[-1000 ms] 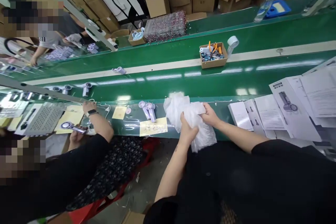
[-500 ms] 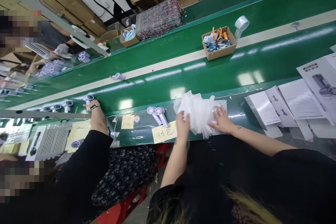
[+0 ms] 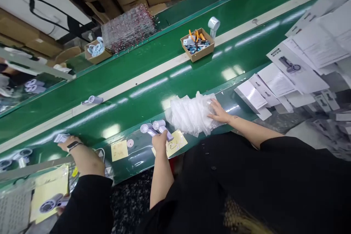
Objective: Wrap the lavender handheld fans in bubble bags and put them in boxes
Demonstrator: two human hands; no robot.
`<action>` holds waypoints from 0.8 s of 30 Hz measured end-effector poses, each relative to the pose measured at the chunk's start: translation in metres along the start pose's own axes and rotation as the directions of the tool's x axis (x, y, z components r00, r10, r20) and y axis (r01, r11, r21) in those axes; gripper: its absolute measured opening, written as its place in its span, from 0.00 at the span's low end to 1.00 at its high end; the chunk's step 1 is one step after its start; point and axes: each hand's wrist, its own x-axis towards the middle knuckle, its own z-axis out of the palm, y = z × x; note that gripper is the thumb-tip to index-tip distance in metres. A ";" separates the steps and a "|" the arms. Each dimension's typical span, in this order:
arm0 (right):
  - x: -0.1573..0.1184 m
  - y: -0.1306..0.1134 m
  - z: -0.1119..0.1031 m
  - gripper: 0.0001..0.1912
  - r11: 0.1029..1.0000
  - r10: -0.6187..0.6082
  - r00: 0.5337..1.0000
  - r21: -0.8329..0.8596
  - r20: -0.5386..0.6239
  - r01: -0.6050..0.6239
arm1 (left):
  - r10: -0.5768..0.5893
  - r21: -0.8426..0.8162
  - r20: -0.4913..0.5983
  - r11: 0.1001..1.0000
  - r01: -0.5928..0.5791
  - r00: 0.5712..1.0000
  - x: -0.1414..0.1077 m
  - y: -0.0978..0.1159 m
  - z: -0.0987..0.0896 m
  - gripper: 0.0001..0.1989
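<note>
Two lilac handheld fans lie side by side on the near strip of the bench. My left hand (image 3: 159, 142) is closed around the handle of the left fan (image 3: 146, 128). The right fan (image 3: 159, 125) lies against it, its handle beside my fingers. A pile of overlapping bubble-wrap bags (image 3: 189, 115) sits to their right. My right hand (image 3: 218, 112) rests on the right end of that pile, fingers stretched out. Partly under the fans and my left hand is a yellow paper note (image 3: 179, 143) with handwriting.
White printed fan boxes (image 3: 274, 84) overlap at the right. A cardboard tray (image 3: 201, 53) of small parts and orange-handled pliers stands on the green bench, another fan (image 3: 213, 25) beside it. At left, a co-worker's hand (image 3: 70, 143) holds a fan. One fan (image 3: 94, 99) lies on the pale strip.
My left hand has left the bubble-wrap bags and moved left onto a fan's handle. My right hand stays on the bags. The whole view has shifted to the right.
</note>
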 end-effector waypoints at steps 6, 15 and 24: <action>-0.014 -0.026 -0.037 0.24 0.870 0.318 0.878 0.479 -0.359 -0.119 | 0.149 -0.667 0.092 0.744 -0.050 0.985 -0.073 0.042 -0.009 0.18; -0.036 -0.061 -0.115 0.14 0.037 0.507 0.847 0.978 0.158 -0.205 | 0.831 -0.326 0.397 0.525 -0.787 0.390 -0.156 0.173 0.108 0.18; -0.111 -0.006 -0.170 0.12 -0.002 0.676 0.709 0.962 0.202 -0.273 | 0.732 0.385 0.649 -0.083 -0.919 0.205 -0.122 0.157 0.155 0.11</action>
